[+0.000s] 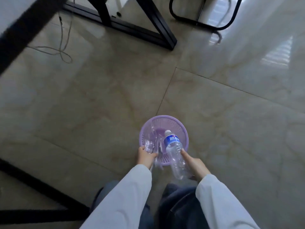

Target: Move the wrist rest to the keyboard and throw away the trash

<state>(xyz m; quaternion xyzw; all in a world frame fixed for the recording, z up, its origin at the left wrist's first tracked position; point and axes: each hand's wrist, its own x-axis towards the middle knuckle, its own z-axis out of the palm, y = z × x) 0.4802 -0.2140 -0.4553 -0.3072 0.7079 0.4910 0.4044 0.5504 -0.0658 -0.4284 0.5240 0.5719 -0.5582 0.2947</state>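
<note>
Glossy beige floor tiles (115,100) fill most of what I see, with the purple waste basket (184,129) standing on them as my landmark. Beyond the basket, black frame legs (148,28) and a loose grey cable (62,52) lie well apart from it; a dark blurred edge (21,32) cuts across the far left corner, and I cannot tell what it belongs to. I see no wrist rest or keyboard from here.

My left hand (146,157) sits at the basket's near left rim, fingers closed on a piece of clear crumpled plastic (149,146) that hangs partly inside the basket; its outline is hard to make out against the mesh. My right hand (195,164) is at the near right rim, wrapped around the lower half of a clear plastic bottle (175,151), index finger stretched along its side. The bottle tilts cap-first over the basket's opening, blue label uppermost. Both white sleeves (125,195) reach down from the picture's bottom edge, over blue jeans (178,204).
</note>
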